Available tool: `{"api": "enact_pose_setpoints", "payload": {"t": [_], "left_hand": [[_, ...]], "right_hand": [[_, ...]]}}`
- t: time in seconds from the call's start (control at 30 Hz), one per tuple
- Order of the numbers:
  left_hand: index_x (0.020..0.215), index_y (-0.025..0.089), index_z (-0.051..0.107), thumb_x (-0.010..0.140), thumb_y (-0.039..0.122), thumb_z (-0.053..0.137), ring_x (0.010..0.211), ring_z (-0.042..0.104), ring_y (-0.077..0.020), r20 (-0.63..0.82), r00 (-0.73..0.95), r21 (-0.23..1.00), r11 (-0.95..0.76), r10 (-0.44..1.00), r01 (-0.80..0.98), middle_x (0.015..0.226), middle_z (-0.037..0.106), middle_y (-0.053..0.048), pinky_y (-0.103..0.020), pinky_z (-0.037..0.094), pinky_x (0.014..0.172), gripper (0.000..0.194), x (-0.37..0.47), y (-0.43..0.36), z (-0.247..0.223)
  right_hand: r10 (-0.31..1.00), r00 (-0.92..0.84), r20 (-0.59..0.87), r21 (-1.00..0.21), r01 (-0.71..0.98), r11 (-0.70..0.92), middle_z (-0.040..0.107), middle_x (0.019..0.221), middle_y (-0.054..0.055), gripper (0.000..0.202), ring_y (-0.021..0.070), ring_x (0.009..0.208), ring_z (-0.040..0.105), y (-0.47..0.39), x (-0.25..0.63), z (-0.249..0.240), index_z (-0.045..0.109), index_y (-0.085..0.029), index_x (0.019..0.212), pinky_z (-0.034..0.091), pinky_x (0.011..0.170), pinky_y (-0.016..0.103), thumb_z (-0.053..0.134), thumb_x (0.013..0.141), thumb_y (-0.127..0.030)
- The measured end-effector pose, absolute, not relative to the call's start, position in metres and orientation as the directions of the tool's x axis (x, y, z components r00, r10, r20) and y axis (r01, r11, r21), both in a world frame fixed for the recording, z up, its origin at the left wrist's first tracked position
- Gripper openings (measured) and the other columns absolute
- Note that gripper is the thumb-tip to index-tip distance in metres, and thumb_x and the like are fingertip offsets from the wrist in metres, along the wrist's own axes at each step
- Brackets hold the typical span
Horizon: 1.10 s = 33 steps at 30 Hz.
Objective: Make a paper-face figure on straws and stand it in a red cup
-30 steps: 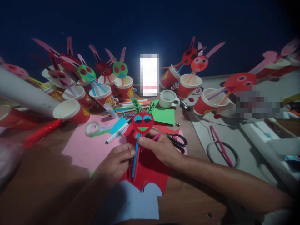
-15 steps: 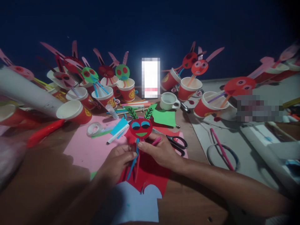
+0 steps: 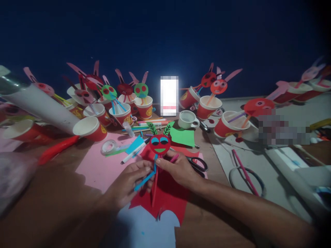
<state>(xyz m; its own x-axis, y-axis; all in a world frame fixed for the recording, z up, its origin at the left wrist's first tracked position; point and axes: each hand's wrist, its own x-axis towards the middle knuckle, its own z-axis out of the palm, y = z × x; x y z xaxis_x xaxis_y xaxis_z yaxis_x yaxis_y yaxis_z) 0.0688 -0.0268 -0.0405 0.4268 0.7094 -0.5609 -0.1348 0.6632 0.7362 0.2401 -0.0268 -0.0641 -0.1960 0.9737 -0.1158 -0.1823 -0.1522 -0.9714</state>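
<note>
So the flat blue paper strip (image 3: 144, 181) is straight 1 second back, and now it has a sharp bend, lower end jutting off to the left. That leaves the red round-faced paper figure (image 3: 160, 144) with 1 folded strip, while the pinkish-red paper strip (image 3: 154, 191) hangs straight, so shaping looks half done to me. The figure's up over the torn-looking red paper sheet (image 3: 172, 196). Left hand (image 3: 130, 181) has its fingers closed around the blue strip by the bend; right hand (image 3: 178, 168) pinches just under the face.

Containers: a red-and-white paper cup (image 3: 120, 116) has a green round paper face (image 3: 109, 92) on blue strips in it. Another red paper cup (image 3: 222, 130) holds purple and orange strips. Can't tell what's in the white handled mug (image 3: 186, 124).
</note>
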Motion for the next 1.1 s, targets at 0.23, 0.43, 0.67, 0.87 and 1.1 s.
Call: {"api": "enact_pose_setpoints", "payload": {"t": [0.23,0.43,0.67,0.87,1.1], "left_hand": [[0.112,0.022,0.055,0.069,0.024,0.076,0.065,0.058,-0.0101,-0.366,0.436,0.883,0.455,0.822,-0.117,0.086,0.062,-0.001,-0.021,0.048,0.06,0.048,0.07,-0.034,-0.049],[0.096,0.016,0.063,0.075,0.033,0.069,0.055,0.056,-0.0101,-0.354,0.181,0.934,0.337,0.918,0.117,0.061,0.061,0.002,-0.021,0.046,0.057,0.028,0.071,-0.036,-0.056],[0.071,0.015,0.063,0.074,0.035,0.069,0.05,0.055,-0.0096,-0.396,0.165,0.918,0.393,0.903,0.052,0.052,0.061,0.003,-0.022,0.044,0.055,0.021,0.067,-0.033,-0.067],[0.067,0.014,0.059,0.073,0.034,0.069,0.046,0.053,-0.0092,-0.444,0.232,0.89,0.456,0.866,0.001,0.05,0.06,0.002,-0.022,0.042,0.052,0.023,0.073,-0.032,-0.061],[0.073,0.014,0.058,0.073,0.033,0.07,0.045,0.051,-0.0083,-0.461,0.266,0.876,0.482,0.847,-0.015,0.049,0.058,0.003,-0.021,0.04,0.05,0.022,0.073,-0.033,-0.062]], "right_hand": [[0.978,-0.113,-0.175,-0.938,-0.284,-0.2,0.061,0.071,-0.001,0.021,0.0108,0.065,0.052,-0.02,0.242,-0.06,0.064,-0.014,0.079,0.042,0.065,0.025,0.068,0.074,-0.034],[0.978,-0.145,-0.15,-0.935,-0.301,-0.188,0.061,0.073,-0.001,0.02,0.011,0.066,0.052,-0.023,0.239,-0.06,0.065,-0.015,0.08,0.041,0.065,0.025,0.068,0.074,-0.034],[0.969,-0.191,-0.156,-0.943,-0.263,-0.203,0.062,0.074,0.0,0.02,0.0128,0.067,0.055,-0.025,0.237,-0.063,0.065,-0.015,0.083,0.043,0.068,0.029,0.066,0.073,-0.033],[0.958,-0.229,-0.175,-0.944,-0.237,-0.229,0.063,0.07,0.002,0.023,0.0142,0.063,0.057,-0.025,0.237,-0.066,0.063,-0.014,0.079,0.044,0.064,0.029,0.065,0.074,-0.036],[0.956,-0.226,-0.188,-0.966,-0.135,-0.222,0.063,0.065,0.0,0.021,0.0145,0.063,0.058,-0.027,0.237,-0.066,0.058,-0.015,0.071,0.042,0.061,0.027,0.064,0.076,-0.034]]}}
